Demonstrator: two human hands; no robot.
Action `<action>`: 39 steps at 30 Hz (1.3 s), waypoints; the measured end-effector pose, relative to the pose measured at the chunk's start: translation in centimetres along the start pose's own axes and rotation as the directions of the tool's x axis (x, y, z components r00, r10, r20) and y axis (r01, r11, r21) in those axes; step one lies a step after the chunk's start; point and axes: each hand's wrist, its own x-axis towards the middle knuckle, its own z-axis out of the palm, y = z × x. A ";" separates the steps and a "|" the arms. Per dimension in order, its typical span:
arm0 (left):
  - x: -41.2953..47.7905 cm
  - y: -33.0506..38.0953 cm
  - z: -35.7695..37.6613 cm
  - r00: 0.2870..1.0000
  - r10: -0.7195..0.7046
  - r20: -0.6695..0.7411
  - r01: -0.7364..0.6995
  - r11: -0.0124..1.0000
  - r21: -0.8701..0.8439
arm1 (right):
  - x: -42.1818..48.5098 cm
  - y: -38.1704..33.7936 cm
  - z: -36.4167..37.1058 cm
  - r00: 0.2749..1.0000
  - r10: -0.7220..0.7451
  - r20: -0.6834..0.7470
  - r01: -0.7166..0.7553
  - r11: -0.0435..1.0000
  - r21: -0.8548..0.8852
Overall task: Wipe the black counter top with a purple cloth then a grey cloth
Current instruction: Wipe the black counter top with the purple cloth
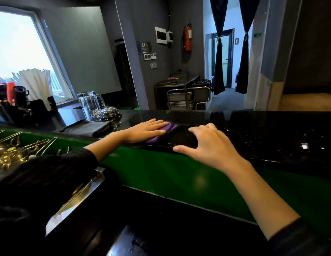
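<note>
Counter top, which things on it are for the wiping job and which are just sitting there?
For the job: purple cloth under the left hand, folded grey cloth, black counter top.
Just there: glass mug, service bell, straws.

Left hand [145,131] lies flat, palm down, fingers straight and together, pointing right and away from the body. Its forearm is bare, stretched forward from the lower left, with a dark sleeve pushed up near the elbow. Left grip is not closed round anything, just pressing down flat. Right hand [207,143] is palm down too, fingers spread and slightly curled, thumb stuck out to the left, fingertips and thumb tip touching the surface, palm arched up. Right forearm is bare, coming from the lower right, dark sleeve at the frame edge. The 2 hands are near each other, not touching.
</note>
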 end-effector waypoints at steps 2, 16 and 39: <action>-1.2 -1.5 -0.5 0.998 -0.060 0.013 0.059 0.998 0.008 | -0.8 1.1 -0.5 0.998 0.054 0.041 -0.050 0.994 -0.098; -1.0 11.7 1.9 0.996 -0.061 -0.061 0.065 0.995 0.075 | -2.5 1.2 -1.0 0.988 0.096 0.124 -0.063 0.967 -0.248; 5.9 13.8 -0.1 0.977 -0.212 0.016 0.211 0.976 0.059 | -7.1 6.9 -3.4 0.972 0.195 0.134 -0.142 0.933 -0.330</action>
